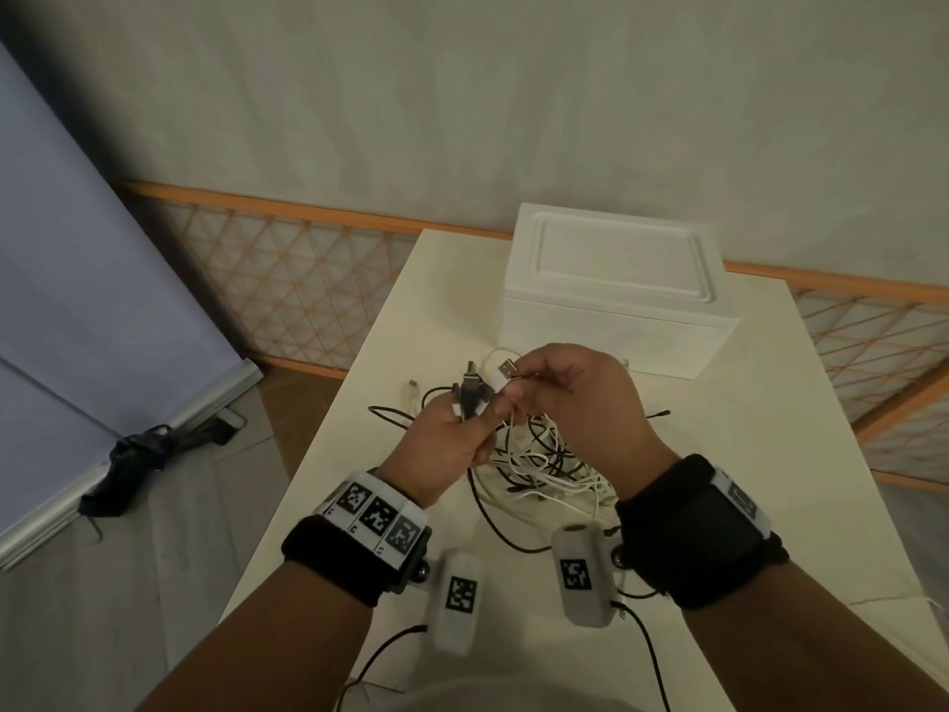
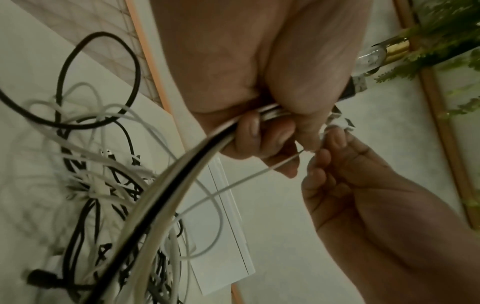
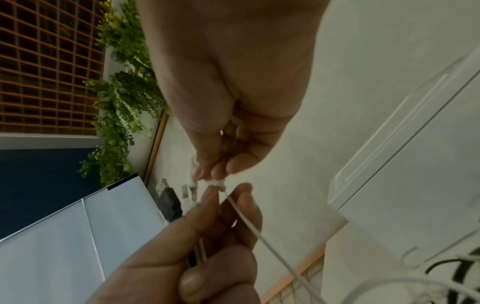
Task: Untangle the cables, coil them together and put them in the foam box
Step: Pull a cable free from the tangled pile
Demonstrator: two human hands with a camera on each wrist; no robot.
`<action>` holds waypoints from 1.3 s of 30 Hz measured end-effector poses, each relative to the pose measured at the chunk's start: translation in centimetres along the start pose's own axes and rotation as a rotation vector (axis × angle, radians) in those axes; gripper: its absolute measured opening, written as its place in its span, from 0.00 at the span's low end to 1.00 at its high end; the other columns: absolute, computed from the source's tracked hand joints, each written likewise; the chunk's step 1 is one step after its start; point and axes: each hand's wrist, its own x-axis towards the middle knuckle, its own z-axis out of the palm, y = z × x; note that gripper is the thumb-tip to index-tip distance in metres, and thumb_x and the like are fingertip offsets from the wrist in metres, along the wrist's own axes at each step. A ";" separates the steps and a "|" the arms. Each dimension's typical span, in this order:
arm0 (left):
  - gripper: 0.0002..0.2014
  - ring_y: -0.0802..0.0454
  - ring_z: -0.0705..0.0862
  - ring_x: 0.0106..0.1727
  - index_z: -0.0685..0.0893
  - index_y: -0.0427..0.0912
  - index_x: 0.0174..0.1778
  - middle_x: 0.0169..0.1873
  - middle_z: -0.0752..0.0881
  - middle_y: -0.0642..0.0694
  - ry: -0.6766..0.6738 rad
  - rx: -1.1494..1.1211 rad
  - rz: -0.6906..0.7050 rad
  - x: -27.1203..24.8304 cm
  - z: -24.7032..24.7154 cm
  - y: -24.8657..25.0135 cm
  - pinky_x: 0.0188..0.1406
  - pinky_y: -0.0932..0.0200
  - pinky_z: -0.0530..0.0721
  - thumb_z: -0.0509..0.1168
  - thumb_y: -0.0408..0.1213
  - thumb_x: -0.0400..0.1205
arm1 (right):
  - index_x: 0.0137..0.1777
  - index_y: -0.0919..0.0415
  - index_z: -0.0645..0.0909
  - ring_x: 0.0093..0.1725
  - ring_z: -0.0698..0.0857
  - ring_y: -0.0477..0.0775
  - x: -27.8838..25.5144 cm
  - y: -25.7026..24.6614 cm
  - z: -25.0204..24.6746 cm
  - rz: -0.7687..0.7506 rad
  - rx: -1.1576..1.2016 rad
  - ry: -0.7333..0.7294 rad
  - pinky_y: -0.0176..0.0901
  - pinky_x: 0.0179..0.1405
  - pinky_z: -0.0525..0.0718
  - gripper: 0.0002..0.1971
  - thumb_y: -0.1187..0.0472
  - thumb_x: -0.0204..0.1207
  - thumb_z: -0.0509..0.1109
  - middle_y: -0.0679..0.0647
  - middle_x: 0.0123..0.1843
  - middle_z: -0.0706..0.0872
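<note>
**Both hands on cable ends in front of the closed foam box**

The foam box [image 1: 613,295] stands at the far end of the table [image 1: 760,454], its lid on. Just in front of it both hands are raised over the table. The left hand [image 1: 441,444] is closed around a bundle of black and white cable ends [image 1: 470,390], whose plugs stick up past the fingers. The right hand [image 1: 570,398], touching the left, pinches a white USB plug [image 1: 506,371] between thumb and fingertips; its thin white lead [image 2: 246,179] runs down from the pinch.

Below the hands, nearer the person than the box, the rest of the cables [image 1: 544,465] lie on the table in a loose tangle of black and white loops. A few black strands [image 1: 649,655] trail off toward the near table edge.

Behind the box an orange-framed lattice fence [image 1: 287,280] runs along the wall. Left of the box, off the table, a pale blue panel [image 1: 77,300] leans on the floor with a dark bundle [image 1: 138,454] at its foot.
</note>
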 end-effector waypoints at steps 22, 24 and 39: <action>0.18 0.56 0.72 0.23 0.78 0.50 0.29 0.19 0.74 0.53 0.433 -0.333 0.003 -1.2 -3.3 0.3 0.29 0.58 0.74 0.59 0.41 0.86 | 0.56 0.49 0.83 0.34 0.76 0.36 -3.5 5.7 0.9 0.101 -0.639 -0.377 0.25 0.33 0.69 0.14 0.54 0.71 0.76 0.39 0.38 0.78; 0.15 0.56 0.76 0.23 0.74 0.44 0.33 0.17 0.73 0.52 0.487 -0.518 -0.037 -1.2 -4.3 0.1 0.36 0.54 0.86 0.60 0.41 0.86 | 0.46 0.49 0.84 0.27 0.74 0.37 -3.5 5.3 0.0 0.098 -0.472 -0.195 0.25 0.30 0.70 0.09 0.65 0.71 0.75 0.39 0.28 0.77; 0.21 0.57 0.61 0.16 0.68 0.46 0.26 0.16 0.63 0.53 0.522 -0.345 -0.230 -1.1 -4.9 -4.6 0.16 0.65 0.65 0.62 0.44 0.85 | 0.30 0.58 0.66 0.24 0.67 0.45 -2.8 5.2 0.3 0.325 0.112 0.112 0.39 0.26 0.63 0.20 0.56 0.75 0.73 0.52 0.26 0.65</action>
